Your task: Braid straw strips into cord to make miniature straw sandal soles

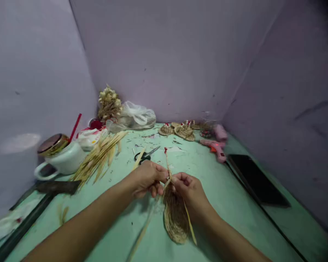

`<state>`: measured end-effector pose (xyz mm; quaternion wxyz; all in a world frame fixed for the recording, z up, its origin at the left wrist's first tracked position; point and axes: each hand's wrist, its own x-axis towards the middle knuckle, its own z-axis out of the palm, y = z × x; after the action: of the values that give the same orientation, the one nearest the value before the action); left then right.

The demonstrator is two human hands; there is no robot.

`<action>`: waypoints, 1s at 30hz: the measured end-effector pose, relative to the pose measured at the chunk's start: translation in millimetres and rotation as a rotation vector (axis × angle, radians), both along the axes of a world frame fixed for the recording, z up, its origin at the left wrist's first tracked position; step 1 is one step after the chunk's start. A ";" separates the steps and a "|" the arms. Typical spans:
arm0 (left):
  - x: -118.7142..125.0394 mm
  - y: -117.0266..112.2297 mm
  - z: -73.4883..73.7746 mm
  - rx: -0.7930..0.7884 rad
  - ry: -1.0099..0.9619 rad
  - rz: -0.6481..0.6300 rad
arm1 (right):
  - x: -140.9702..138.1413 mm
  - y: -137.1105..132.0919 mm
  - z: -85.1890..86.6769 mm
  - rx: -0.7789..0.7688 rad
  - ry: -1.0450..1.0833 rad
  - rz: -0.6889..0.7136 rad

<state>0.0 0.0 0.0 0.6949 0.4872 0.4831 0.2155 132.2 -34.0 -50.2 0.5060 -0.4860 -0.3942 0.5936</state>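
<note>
Both my hands meet over the green table (pixel 221 189). My left hand (pixel 147 179) is closed in a pinch on a thin straw strip at the top of a woven straw piece (pixel 175 216). Fingers of my right hand (pixel 188 190) are closed on the same spot, holding the woven piece, which hangs down below them over the table. A straw strand with a red tip (pixel 166 156) sticks up from between my fingers. Another loose strip runs down past the piece's right side.
Scissors (pixel 146 155) lie just beyond my hands. A bundle of straw strips (pixel 100 157) and a white cup (pixel 61 158) are at left. Finished woven pieces (pixel 180 130), a pink glue gun (pixel 215 147) and a dark phone (pixel 255 178) are at right. A plastic bag (pixel 135 116) sits by the wall.
</note>
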 end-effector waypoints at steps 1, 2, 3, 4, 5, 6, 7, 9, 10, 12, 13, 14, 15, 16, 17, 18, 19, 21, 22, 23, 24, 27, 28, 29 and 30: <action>1.0 0.5 -2.9 0.021 0.022 -0.006 | 0.3 -1.0 -0.1 0.000 -0.003 -0.001; 1.9 0.9 -5.5 0.037 0.042 -0.011 | 0.5 -1.9 -0.2 0.000 -0.006 -0.001; 2.7 1.2 -7.8 0.050 0.058 -0.017 | 0.7 -2.5 -0.2 0.000 -0.008 0.000; 3.6 1.4 -9.6 0.059 0.071 -0.022 | 0.8 -2.8 -0.3 0.000 -0.009 0.001; 4.4 1.4 -10.8 0.067 0.081 -0.033 | 0.8 -2.8 -0.4 0.001 -0.007 0.002; 5.2 1.2 -11.5 0.067 0.087 -0.040 | 0.8 -2.5 -0.5 0.002 -0.005 0.005; 6.0 0.9 -11.7 0.061 0.088 -0.037 | 0.9 -1.9 -0.7 0.003 -0.005 0.009; 7.4 0.3 -11.3 0.039 0.076 -0.029 | 1.1 -0.4 -1.1 0.004 -0.010 0.017; 7.9 0.2 -10.9 0.027 0.068 -0.030 | 1.3 0.4 -1.3 0.001 -0.010 0.022; 8.1 0.5 -10.3 0.020 0.076 -0.037 | 1.8 1.7 -1.2 -0.006 -0.019 0.026; 7.8 1.0 -10.1 0.031 0.099 -0.039 | 2.2 2.2 -1.0 -0.007 -0.028 0.029; 7.3 1.5 -9.9 0.047 0.127 -0.037 | 2.5 2.6 -0.7 -0.006 -0.039 0.034; 6.6 1.9 -9.8 0.065 0.152 -0.027 | 2.9 2.9 -0.3 -0.004 -0.052 0.036; 5.9 2.2 -9.7 0.083 0.168 -0.017 | 3.4 3.2 0.1 -0.004 -0.063 0.036; 5.2 2.3 -9.8 0.098 0.172 -0.014 | 3.8 3.4 0.4 -0.009 -0.071 0.033; 4.6 2.3 -10.0 0.108 0.166 -0.020 | 4.2 3.6 0.6 -0.018 -0.077 0.028; 4.2 2.1 -10.5 0.118 0.158 -0.032 | 4.5 3.7 0.8 -0.026 -0.085 0.022; 3.9 1.7 -12.3 0.142 0.167 -0.056 | 4.9 3.7 1.1 -0.029 -0.116 0.009; 4.2 1.7 -13.7 0.162 0.186 -0.062 | 4.8 3.5 1.4 -0.022 -0.139 0.005; 4.7 1.9 -15.3 0.194 0.211 -0.062 | 4.7 3.2 1.6 -0.011 -0.167 -0.002; 5.4 2.2 -17.2 0.237 0.239 -0.062 | 4.4 2.7 2.0 -0.001 -0.195 -0.012; 7.8 3.5 -22.9 0.345 0.273 -0.076 | 3.7 1.1 2.5 0.031 -0.274 -0.032; 8.5 3.6 -24.6 0.356 0.267 -0.078 | 3.8 0.8 2.2 0.043 -0.296 -0.032; 9.0 3.6 -26.1 0.354 0.256 -0.075 | 4.1 0.7 1.7 0.058 -0.317 -0.027; 9.5 3.2 -27.3 0.346 0.238 -0.062 | 4.6 0.8 0.9 0.076 -0.341 -0.018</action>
<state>9.5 3.2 -27.3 0.5449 0.6360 0.5024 0.2147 136.8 -33.2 -49.3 0.4551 -0.5638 -0.4919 0.4827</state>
